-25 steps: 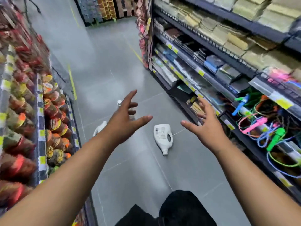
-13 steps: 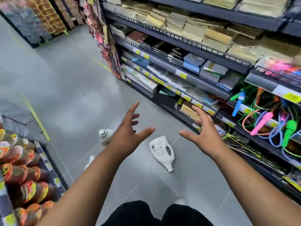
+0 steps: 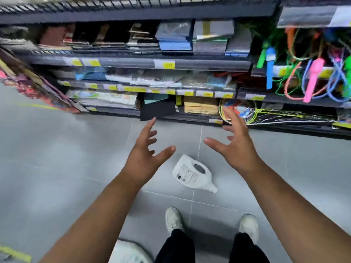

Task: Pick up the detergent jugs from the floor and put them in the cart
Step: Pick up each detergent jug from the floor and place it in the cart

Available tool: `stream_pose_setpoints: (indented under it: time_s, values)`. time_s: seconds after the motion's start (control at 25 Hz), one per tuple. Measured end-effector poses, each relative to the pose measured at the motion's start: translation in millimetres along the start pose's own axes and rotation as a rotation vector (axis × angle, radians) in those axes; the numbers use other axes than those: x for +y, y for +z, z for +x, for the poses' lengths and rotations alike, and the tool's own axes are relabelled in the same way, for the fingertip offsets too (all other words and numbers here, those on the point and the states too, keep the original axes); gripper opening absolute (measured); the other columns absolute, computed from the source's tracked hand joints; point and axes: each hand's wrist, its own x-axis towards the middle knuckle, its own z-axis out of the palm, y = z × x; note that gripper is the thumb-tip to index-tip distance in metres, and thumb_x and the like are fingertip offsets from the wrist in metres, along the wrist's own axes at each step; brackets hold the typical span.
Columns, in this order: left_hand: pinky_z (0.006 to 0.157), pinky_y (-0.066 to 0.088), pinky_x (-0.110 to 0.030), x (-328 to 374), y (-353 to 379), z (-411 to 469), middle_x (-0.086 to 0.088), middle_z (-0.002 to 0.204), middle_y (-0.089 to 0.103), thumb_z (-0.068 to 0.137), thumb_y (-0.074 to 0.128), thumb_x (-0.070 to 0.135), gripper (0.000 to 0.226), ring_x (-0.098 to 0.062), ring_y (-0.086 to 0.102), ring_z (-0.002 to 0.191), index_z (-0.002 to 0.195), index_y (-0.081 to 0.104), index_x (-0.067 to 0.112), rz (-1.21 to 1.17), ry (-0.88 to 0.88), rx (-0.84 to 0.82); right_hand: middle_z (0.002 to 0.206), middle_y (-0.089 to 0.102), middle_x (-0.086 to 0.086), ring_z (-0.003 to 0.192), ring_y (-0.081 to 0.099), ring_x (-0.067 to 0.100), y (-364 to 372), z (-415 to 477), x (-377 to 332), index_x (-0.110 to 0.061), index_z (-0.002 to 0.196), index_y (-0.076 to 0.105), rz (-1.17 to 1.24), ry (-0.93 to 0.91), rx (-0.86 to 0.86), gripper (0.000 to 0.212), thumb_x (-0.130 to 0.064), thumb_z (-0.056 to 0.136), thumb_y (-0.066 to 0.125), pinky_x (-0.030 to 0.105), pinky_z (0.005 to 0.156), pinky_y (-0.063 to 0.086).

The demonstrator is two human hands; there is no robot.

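Note:
A white detergent jug lies on its side on the grey tiled floor, its cap pointing toward my feet. My left hand hovers above and to the left of it, fingers spread and holding nothing. My right hand hovers above and to the right, also spread and holding nothing. The jug shows between the two hands, and neither hand touches it. A blurred white rounded shape sits at the bottom edge by my left forearm; I cannot tell what it is. No cart is in view.
Dark store shelving with stationery, price tags and coloured skipping ropes runs along the far side, close behind the jug. My two white shoes stand on the floor just short of the jug. A yellow floor line shows at bottom left.
The view has swung right and down, facing the shelving. The snack rack and the other jugs have left the view. The lying jug is now closer, just ahead of my feet. Both hands stay spread.

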Motion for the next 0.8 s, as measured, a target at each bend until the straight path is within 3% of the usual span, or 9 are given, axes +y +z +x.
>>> stream_pose_setpoints:
  time_s: [0.24, 0.4, 0.48, 0.6, 0.8]
  values:
    - [0.099, 0.044, -0.028, -83.0, 35.4, 85.2, 0.005, 0.144, 0.042, 0.067, 0.068, 0.052, 0.095, -0.011, 0.047, 0.127, 0.15, 0.023, 0.044, 0.07, 0.049, -0.091, 0.137, 0.031, -0.015, 0.119, 0.047, 0.011, 46.1, 22.3, 106.2, -0.065, 0.128, 0.025, -0.023, 0.044, 0.087, 0.087, -0.039, 0.068, 0.083, 0.012, 0.089, 0.037]
    - [0.1, 0.041, -0.028, -169.9, 91.0, 122.0, 0.001, 0.148, 0.038, 0.067, 0.071, 0.055, 0.094, -0.015, 0.045, 0.127, 0.144, 0.018, 0.057, 0.118, 0.055, -0.176, 0.133, 0.033, -0.011, 0.128, 0.043, 0.018, 74.4, 27.2, 205.2, -0.056, 0.131, 0.027, -0.09, 0.036, 0.097, 0.088, -0.039, 0.066, 0.084, 0.039, 0.109, 0.038]
    - [0.101, 0.041, -0.029, -234.4, 127.6, 140.3, 0.002, 0.148, 0.037, 0.069, 0.072, 0.055, 0.094, -0.016, 0.045, 0.127, 0.145, 0.017, 0.057, 0.147, 0.039, -0.197, 0.133, 0.031, -0.012, 0.129, 0.042, 0.018, 97.6, 25.8, 275.6, -0.051, 0.136, 0.028, -0.109, 0.086, 0.084, 0.09, -0.037, 0.067, 0.085, 0.042, 0.111, 0.036]
    - [0.111, 0.039, -0.038, -335.0, 173.7, 167.5, 0.006, 0.143, 0.037, 0.074, 0.079, 0.05, 0.095, -0.019, 0.043, 0.133, 0.147, 0.018, 0.057, 0.246, 0.033, -0.277, 0.132, 0.028, -0.012, 0.13, 0.04, 0.017, 136.0, 18.6, 379.6, -0.043, 0.143, 0.031, -0.139, 0.154, 0.027, 0.093, -0.041, 0.066, 0.084, 0.039, 0.112, 0.035]
    - [0.109, 0.042, -0.045, -459.6, 216.3, 201.6, 0.006, 0.136, 0.038, 0.051, 0.07, 0.075, 0.106, -0.021, 0.046, 0.129, 0.144, 0.019, 0.061, 0.336, -0.051, -0.323, 0.134, 0.029, -0.011, 0.132, 0.037, 0.012, 196.8, 8.1, 508.4, -0.05, 0.136, 0.032, -0.081, 0.208, -0.061, 0.093, -0.049, 0.06, 0.084, 0.028, 0.111, 0.031]
